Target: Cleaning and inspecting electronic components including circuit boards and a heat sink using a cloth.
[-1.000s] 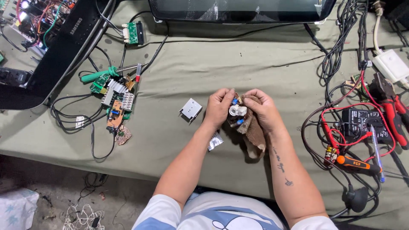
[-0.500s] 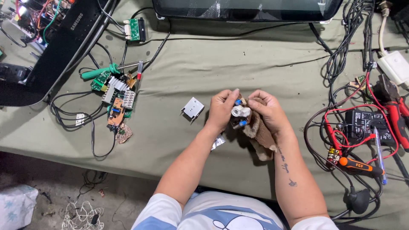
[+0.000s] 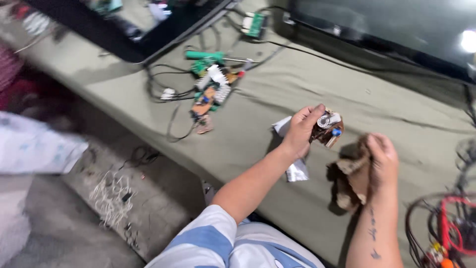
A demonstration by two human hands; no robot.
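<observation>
A person's left hand [image 3: 302,131] pinches a small brown circuit board [image 3: 327,130] by its near edge, lifting it clear of the olive-green cloth [image 3: 386,104] that covers the workbench. White round components and a blue part sit on the board's upper face. Just to the right of that grip, the right hand [image 3: 382,159] is clenched around a crumpled brown rag [image 3: 353,178], which hangs below the fingers and touches the cloth; hand and board are near but apart.

Directly behind the left hand, partly hidden by it, a small white part [image 3: 281,126] lies on the cloth, and below the wrist a scrap of white paper [image 3: 297,171] rests beside the forearm. Well off to the left of the grip, a cluster of circuit boards with white heat sinks [image 3: 213,87] lies tangled in black wires, with a green-handled screwdriver [image 3: 206,55] just beyond it and a small green board [image 3: 256,24] farther back. A dark flat screen [image 3: 386,30] leans along the far edge, above both hands. To the right of the rag hand, red and black cables [image 3: 446,223] coil at the frame's edge. The picture is blurred, so finer detail cannot be told.
</observation>
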